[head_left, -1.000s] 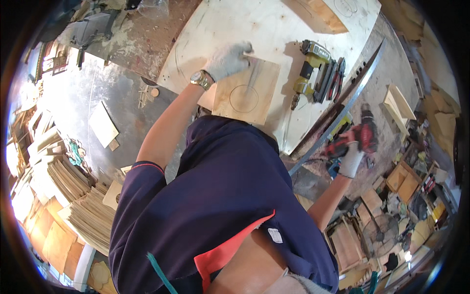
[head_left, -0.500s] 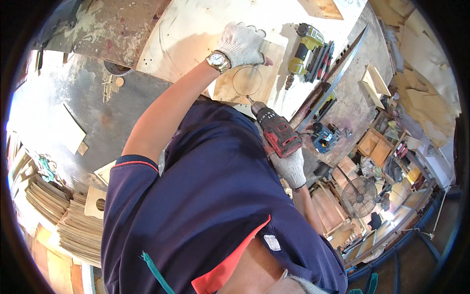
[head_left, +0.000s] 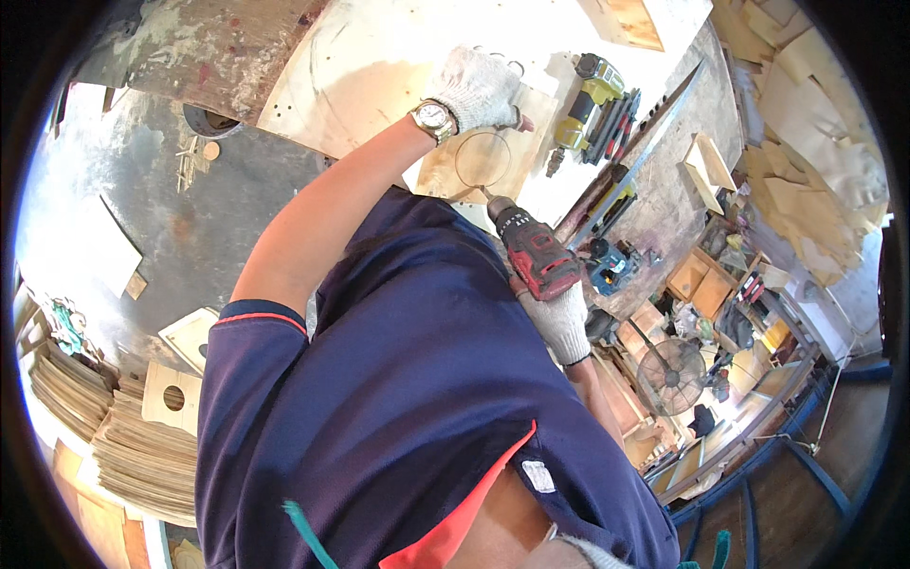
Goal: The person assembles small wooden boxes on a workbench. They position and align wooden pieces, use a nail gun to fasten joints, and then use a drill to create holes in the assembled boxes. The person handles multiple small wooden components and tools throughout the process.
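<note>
The wooden board (head_left: pixel 488 159) is flat, light brown and marked with a drawn circle; it lies on the pale sheet (head_left: pixel 308 109), directly in front of the torso. The drill (head_left: pixel 538 254) has a red-and-black body and dark chuck, its bit pointing at the circle's near side; contact cannot be determined. The gloved right hand (head_left: pixel 557 315) is closed around the drill. The gloved left hand (head_left: pixel 477 90) rests over the board's far part; its finger opening cannot be determined.
</note>
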Demonstrator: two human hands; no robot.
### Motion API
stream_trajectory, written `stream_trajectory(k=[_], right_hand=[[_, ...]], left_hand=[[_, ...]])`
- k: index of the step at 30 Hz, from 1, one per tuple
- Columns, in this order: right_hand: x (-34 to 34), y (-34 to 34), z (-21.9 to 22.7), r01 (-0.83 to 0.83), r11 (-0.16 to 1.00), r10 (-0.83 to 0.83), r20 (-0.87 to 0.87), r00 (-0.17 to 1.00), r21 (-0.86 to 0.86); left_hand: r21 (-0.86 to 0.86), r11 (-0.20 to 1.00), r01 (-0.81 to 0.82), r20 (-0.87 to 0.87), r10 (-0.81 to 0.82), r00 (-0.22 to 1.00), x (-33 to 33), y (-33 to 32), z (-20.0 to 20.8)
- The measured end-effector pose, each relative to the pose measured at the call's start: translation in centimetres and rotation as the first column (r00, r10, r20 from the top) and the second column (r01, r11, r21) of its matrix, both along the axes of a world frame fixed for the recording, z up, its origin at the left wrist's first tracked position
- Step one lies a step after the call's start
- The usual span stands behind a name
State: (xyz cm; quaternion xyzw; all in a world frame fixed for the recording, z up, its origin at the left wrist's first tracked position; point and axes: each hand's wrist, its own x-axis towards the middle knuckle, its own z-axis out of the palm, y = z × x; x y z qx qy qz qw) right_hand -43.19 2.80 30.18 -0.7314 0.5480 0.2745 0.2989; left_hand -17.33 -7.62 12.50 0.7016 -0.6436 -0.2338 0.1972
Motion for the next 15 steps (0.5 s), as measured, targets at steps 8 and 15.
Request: stream_trajectory(k=[8,15], right_hand=[[0.8,-1.6,0.0,-0.047,0.995,0.058,-0.116,0.992,0.091],[1.4,-2.3,0.1,-0.074,0.988,0.093,-0.14,0.986,0.136]], left_hand=[[0.048,0.998,0.049,-0.018,-0.048,0.999,0.5,0.2,0.6],[0.0,1.0,0.019,-0.021,-0.019,1.0,0.3,0.3,0.4]])
